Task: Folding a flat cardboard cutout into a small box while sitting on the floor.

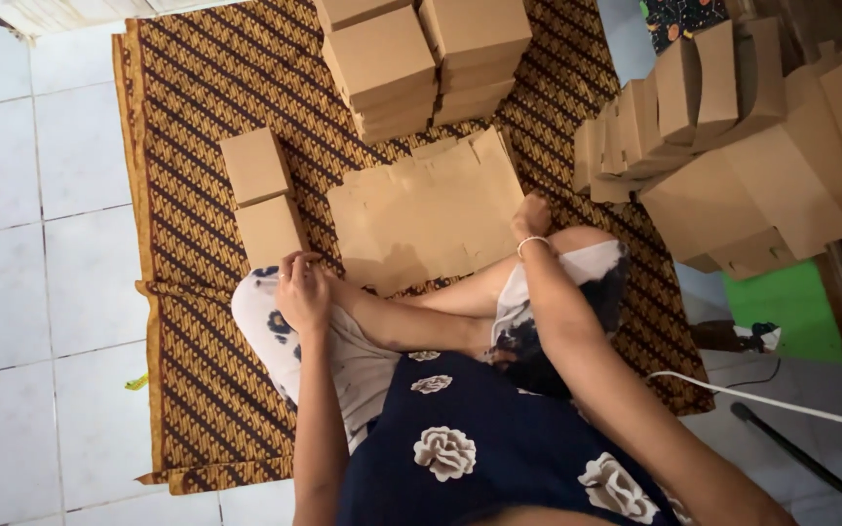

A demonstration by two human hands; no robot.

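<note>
**Flat cardboard sheets under the right hand, folded box by the left**

Cardboard sheets [426, 214], cut and creased but unfolded, lie in a flat pile on the patterned brown and gold cloth [197, 88] in front of the seated person's crossed legs. The right hand [531, 216] rests at the pile's right edge, fingers bent down onto the top sheet; whether it pinches the sheet or only presses on it cannot be told. A thin bracelet circles that wrist.

The left hand [302, 288] sits on the left knee, fingers loosely curled, just touching the near corner of a small folded box [269, 230]. A second folded box [255, 166] lies just beyond it on the cloth, the two almost end to end. The left hand holds nothing that can be seen.

Farther out, at the cloth's far edge, stand two stacks of closed boxes [426, 58] side by side. To the right, off the cloth, is a heap of half-folded boxes [733, 146], some upright with their flaps open, some leaning on one another. The cloth is spread over a white tiled floor [12, 292]. A white cable [762, 399] runs across the floor at the lower right, near a dark rod.
</note>
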